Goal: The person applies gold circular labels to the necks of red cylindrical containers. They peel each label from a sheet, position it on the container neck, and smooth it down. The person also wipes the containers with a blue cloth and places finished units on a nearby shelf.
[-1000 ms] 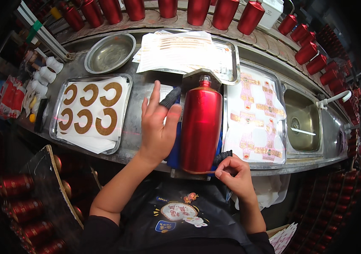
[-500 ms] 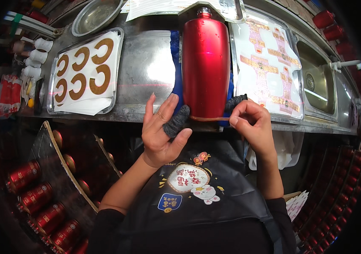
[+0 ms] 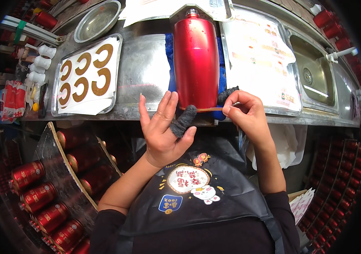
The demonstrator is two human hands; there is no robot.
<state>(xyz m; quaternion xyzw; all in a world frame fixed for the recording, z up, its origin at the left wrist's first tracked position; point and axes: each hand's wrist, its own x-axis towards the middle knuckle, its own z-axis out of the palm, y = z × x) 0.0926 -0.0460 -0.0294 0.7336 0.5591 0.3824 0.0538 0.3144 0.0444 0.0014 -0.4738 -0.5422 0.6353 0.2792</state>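
Note:
A glossy red bottle (image 3: 196,63) lies on a blue cloth (image 3: 222,80), its neck pointing away from me and its base at the counter's near edge. Along that base runs a thin gold-brown strip (image 3: 209,109), its right end pulled out straight. Thumb and index finger of my right hand (image 3: 248,114) pinch this free end; a dark knit cover (image 3: 227,94) shows on one of its fingers. My left hand (image 3: 161,133) is spread open at the base's left side. Its index finger, in a grey knit cover (image 3: 184,121), reaches the strip at the base edge.
To the left, a metal tray (image 3: 117,63) holds a sheet of gold-brown C-shaped labels (image 3: 82,63), with a metal bowl (image 3: 97,21) behind it. On the right are a tray of label sheets (image 3: 258,63) and a sink (image 3: 311,72). Red bottles (image 3: 40,198) stand in racks below.
My left index finger has come in from beside the bottle onto the strip at the base edge. My right hand keeps its pinch on the strip's end. The whole view has shifted slightly.

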